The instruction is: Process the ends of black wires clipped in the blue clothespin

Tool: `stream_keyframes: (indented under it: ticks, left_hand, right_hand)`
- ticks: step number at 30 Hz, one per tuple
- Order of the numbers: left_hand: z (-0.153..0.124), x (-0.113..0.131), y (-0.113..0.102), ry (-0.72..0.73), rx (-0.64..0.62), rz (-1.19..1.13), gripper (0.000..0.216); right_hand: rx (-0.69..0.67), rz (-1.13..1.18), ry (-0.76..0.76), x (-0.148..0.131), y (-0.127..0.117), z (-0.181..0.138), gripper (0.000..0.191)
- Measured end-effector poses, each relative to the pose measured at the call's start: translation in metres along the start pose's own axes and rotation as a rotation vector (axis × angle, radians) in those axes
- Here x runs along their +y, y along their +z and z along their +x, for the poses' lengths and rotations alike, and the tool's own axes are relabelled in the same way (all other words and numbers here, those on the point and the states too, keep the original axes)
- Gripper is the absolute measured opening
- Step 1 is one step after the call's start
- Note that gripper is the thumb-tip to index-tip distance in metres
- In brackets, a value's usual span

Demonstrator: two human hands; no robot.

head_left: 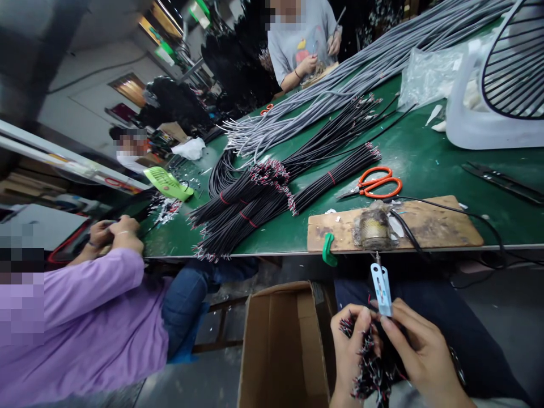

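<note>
- Wire bundle (pixel 377 371), black with red and pale ends, is held upright in the left hand (pixel 351 345), the fingers wrapped around it below the edge of the green table (pixel 280 241).
- Blue clip (pixel 381 290) is pinched at its lower end by the thumb and fingers of the right hand (pixel 420 343), which is the nearer hand; the bundle lies just below and left of it.
- The clip's long axis is pointed up and away from the hands, almost in line with the metal tip (pixel 377 258) that projects from the wooden board (pixel 444 226).
- Whether clip and tip are touching cannot be told.
</note>
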State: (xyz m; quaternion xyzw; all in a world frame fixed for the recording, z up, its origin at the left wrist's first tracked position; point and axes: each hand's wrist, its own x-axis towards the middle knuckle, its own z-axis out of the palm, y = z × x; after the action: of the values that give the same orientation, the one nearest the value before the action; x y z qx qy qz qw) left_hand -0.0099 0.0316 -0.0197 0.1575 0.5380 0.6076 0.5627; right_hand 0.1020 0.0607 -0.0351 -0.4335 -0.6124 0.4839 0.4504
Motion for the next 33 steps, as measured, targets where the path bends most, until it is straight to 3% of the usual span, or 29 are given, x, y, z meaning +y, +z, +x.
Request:
stream_keyframes:
  ticks: [3, 6, 14, 18, 25, 33]
  left_hand:
    - [-0.001, -0.003, -0.002, -0.011, -0.023, 0.021, 0.036]
    - [-0.002, -0.006, -0.005, -0.019, -0.014, 0.062, 0.039]
    - [-0.002, -0.003, -0.005, -0.003, 0.067, 0.158, 0.039]
    - [-0.002, 0.000, -0.005, 0.029, 0.028, 0.177, 0.035]
    - [-0.001, -0.004, -0.008, -0.049, -0.071, -0.054, 0.036]
    - [-0.002, -0.008, -0.006, -0.051, -0.069, -0.030, 0.033]
  right_hand:
    - [-0.097, 0.172, 0.127, -0.006, -0.004, 0.011, 0.023]
    - [-0.119, 0.253, 0.145, -0.011, -0.009, 0.020, 0.020]
    - [-0.135, 0.143, 0.112, -0.010, -0.014, 0.024, 0.016]
    - [-0.156, 0.134, 0.103, -0.012, -0.017, 0.026, 0.015]
    - [-0.252, 0.218, 0.127, -0.011, -0.023, 0.030, 0.017]
    - [-0.260, 0.191, 0.127, -0.012, -0.024, 0.027, 0.018]
